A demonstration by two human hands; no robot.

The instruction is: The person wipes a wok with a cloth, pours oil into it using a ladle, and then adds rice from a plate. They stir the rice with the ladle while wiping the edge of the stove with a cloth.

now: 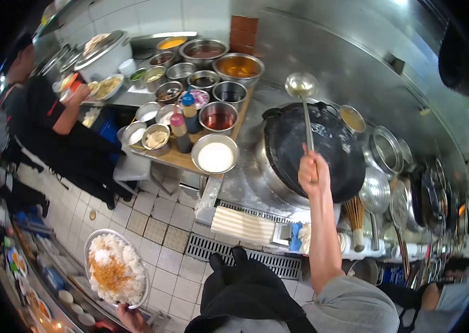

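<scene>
My right hand (315, 169) is wrapped round the handle of a long metal ladle (308, 122). The ladle's bowl is raised beyond the far rim of a large black wok (317, 147) on the stove and seems to hold a little yellowish liquid. Down at the lower left, my left hand (130, 318) grips the near rim of a metal bowl (146, 286). White rice (126, 266) fills that bowl, with an orange-brown seasoning and a small white heap on top. Part of the left hand is cut off by the frame's edge.
Left of the wok, sauce bowls (217, 117) and squeeze bottles (179, 132) crowd a wooden board. Strainers (374, 190) and a bamboo brush (355, 213) stand at the right. A folded striped cloth (243, 225) lies along the stove front. Another person (51, 116) works at the left counter.
</scene>
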